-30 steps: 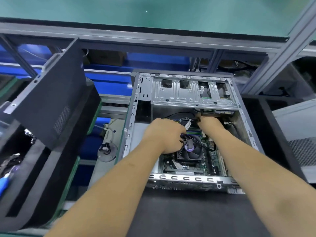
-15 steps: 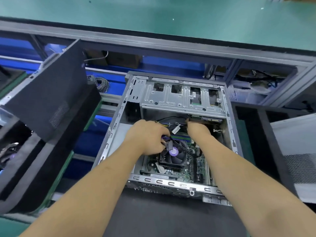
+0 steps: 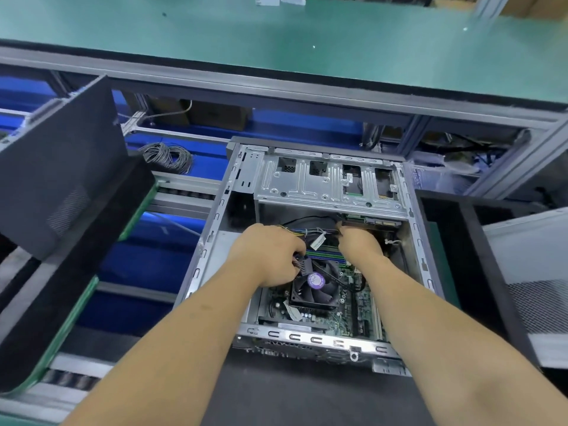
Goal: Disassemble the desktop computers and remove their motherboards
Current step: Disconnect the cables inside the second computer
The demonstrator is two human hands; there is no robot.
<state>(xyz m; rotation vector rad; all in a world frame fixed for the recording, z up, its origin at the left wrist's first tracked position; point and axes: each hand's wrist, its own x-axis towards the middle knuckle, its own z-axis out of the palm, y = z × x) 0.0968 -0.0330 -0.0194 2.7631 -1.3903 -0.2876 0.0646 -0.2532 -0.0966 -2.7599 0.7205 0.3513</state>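
Both hands work inside the open grey metal computer case [image 3: 215, 229]: left hand [image 3: 270, 259] grips a black cable connector [image 3: 299, 263]; right hand [image 3: 358, 241] pinches wiring [image 3: 310, 232], seemingly unplugging; next, pull leads free of the green motherboard [image 3: 344, 315].

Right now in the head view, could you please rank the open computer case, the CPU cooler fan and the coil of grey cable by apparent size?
1. open computer case
2. CPU cooler fan, though nearer the camera
3. coil of grey cable, close to the fan in apparent size, so that order is unsure

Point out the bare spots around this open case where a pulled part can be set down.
Bare: the dark mat in front of the computer case, between the forearms; the green bench top beyond the grey rail. Crowded: inside the case, where left hand, right hand, cables and fan sit.
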